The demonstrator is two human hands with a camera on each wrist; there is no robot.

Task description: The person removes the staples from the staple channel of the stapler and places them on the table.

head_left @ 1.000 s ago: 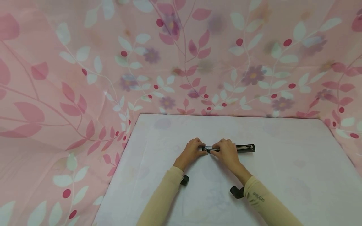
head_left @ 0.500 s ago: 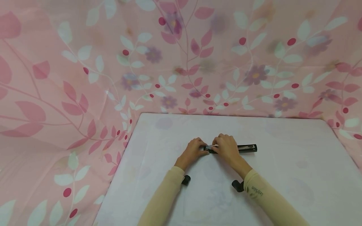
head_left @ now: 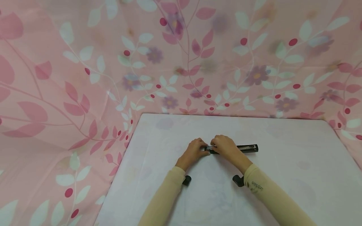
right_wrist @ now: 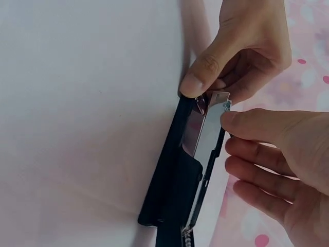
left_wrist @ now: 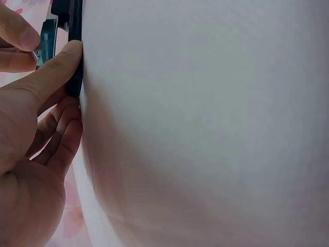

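A black stapler (head_left: 249,148) lies along the table, opened up, its silver magazine (right_wrist: 209,135) raised off the base in the right wrist view. My left hand (head_left: 193,152) grips the left end of the stapler, and in the right wrist view its thumb (right_wrist: 194,82) presses on the base's end. My right hand (head_left: 226,147) pinches the magazine's edge near that same end with thumb and index finger. A small silver piece shows beside the right thumb; whether it is separate from the magazine is unclear. The other right fingers (right_wrist: 257,172) are bent alongside. A spring (right_wrist: 188,237) shows at the far end.
A white cloth-covered table (head_left: 282,163) lies under the stapler. Pink floral fabric (head_left: 169,62) hangs behind it and on the left. Black wrist devices (head_left: 238,180) protrude under both forearms.
My right hand has shifted slightly left along the stapler, its wrist turning, and the silver magazine looks more tilted. My left hand keeps its grip on the stapler's end.
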